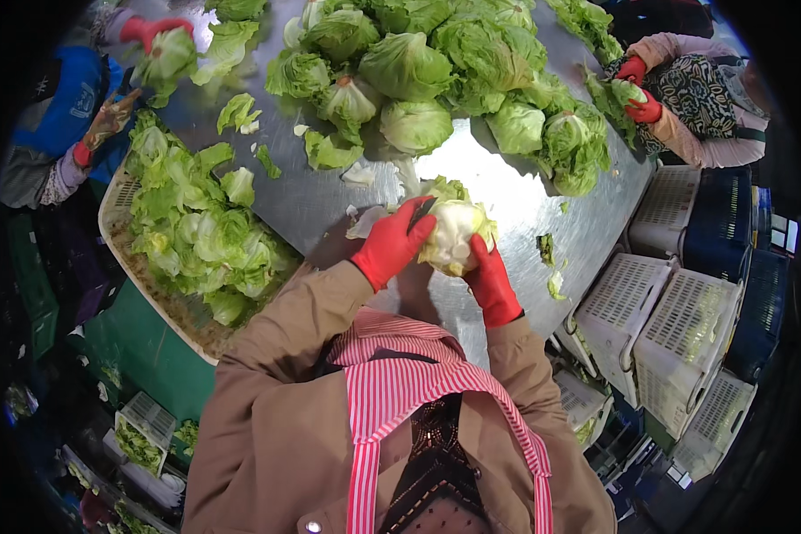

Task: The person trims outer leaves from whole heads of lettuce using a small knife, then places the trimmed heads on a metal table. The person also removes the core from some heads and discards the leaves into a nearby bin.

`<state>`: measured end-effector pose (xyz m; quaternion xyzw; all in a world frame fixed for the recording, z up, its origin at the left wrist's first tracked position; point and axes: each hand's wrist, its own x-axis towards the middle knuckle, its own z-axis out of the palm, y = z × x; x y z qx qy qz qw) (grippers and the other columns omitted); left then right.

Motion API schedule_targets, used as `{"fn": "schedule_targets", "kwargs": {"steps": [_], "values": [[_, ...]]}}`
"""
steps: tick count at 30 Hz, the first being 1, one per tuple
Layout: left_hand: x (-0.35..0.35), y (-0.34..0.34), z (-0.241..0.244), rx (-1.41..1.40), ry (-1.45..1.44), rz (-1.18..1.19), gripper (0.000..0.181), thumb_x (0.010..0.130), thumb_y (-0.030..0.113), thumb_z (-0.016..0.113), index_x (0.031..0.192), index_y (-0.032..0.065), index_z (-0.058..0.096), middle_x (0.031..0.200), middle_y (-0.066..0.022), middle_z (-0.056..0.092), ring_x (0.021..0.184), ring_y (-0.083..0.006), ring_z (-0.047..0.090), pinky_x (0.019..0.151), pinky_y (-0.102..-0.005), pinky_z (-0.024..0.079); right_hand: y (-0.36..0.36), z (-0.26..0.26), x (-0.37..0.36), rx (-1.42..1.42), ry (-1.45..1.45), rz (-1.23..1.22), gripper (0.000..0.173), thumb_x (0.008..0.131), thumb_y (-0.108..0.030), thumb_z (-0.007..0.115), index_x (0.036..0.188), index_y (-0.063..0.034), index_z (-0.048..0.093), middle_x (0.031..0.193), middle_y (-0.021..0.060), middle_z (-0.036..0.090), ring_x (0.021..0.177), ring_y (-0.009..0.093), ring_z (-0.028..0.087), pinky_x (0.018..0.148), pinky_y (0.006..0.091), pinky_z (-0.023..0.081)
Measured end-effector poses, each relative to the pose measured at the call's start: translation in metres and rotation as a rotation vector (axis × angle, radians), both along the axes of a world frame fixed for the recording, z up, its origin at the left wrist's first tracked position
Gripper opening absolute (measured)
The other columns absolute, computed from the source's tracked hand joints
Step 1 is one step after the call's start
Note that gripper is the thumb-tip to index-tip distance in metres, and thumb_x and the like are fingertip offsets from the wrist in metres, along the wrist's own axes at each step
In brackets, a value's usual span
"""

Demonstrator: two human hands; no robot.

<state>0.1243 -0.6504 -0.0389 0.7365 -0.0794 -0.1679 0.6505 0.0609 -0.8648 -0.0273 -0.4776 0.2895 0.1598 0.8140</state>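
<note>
My left hand [392, 244], in a red rubber glove, is closed on a dark knife [424, 212] at the upper left side of a lettuce head. Only a short dark part of the knife shows between thumb and fingers. From the right, my right hand [490, 277], gloved in red too, grips the same lettuce head [455, 233], whose pale cut stem end faces up. White leaf scraps [367, 222] lie on the metal table [514, 280] beside my left hand. Beyond the hands is a large pile of lettuce heads [407, 73].
A crate [117, 217] heaped with loose lettuce leaves [207, 233] stands at the left table edge. Two co-workers, at upper left and upper right, hold lettuce in red gloves. Stacked white plastic crates [624, 294] and dark blue crates [717, 213] stand at the right.
</note>
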Motion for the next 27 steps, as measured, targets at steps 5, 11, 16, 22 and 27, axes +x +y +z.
{"fn": "schedule_targets", "kwargs": {"steps": [5,11,16,22,27], "values": [[0.005,0.008,-0.02,0.437,-0.15,0.037,0.021,0.102,0.028,0.054,0.109,0.0083,0.06,0.087,-0.02,0.07,0.077,-0.0429,0.067,0.063,-0.0509,0.052,-0.001,-0.042,-0.007,-0.051,0.16,-0.11,0.064,0.099,-0.04,0.066,0.153,-0.0166,0.04,0.145,0.0075,0.056,0.127,0.029,0.06,0.098,0.0485,0.055],[-0.038,0.008,-0.031,0.502,-0.469,-0.186,0.017,0.099,0.026,0.062,0.095,0.0097,0.057,0.07,-0.015,0.065,0.063,-0.0366,0.066,0.054,-0.0477,0.051,0.018,-0.035,-0.007,-0.267,0.237,-0.079,0.083,0.085,-0.043,0.083,0.147,-0.0089,0.041,0.131,0.0097,0.06,0.111,0.022,0.066,0.083,0.0372,0.059],[-0.041,0.004,-0.04,0.544,-0.46,-0.249,0.018,0.1,0.027,0.059,0.095,0.0097,0.056,0.07,-0.0144,0.065,0.063,-0.036,0.066,0.054,-0.0465,0.052,0.019,-0.033,-0.007,-0.331,0.26,-0.05,0.104,0.08,-0.046,0.086,0.156,-0.0063,0.027,0.138,0.0142,0.055,0.117,0.026,0.063,0.087,0.0401,0.058],[-0.04,0.007,-0.039,0.529,-0.371,-0.319,0.017,0.1,0.026,0.057,0.097,0.0093,0.057,0.073,-0.0162,0.067,0.065,-0.0389,0.066,0.058,-0.0494,0.053,0.017,-0.034,-0.005,-0.317,0.242,-0.054,0.091,0.083,-0.04,0.085,0.15,-0.0063,0.035,0.135,0.0126,0.057,0.115,0.024,0.063,0.086,0.0378,0.058],[-0.034,0.007,-0.034,0.529,-0.292,-0.411,0.016,0.099,0.024,0.053,0.097,0.0091,0.057,0.075,-0.0174,0.067,0.069,-0.0409,0.066,0.059,-0.0523,0.051,0.017,-0.04,-0.004,-0.294,0.165,-0.058,0.086,0.084,-0.036,0.086,0.147,-0.0015,0.038,0.132,0.0128,0.059,0.113,0.022,0.062,0.091,0.0342,0.055]]}}
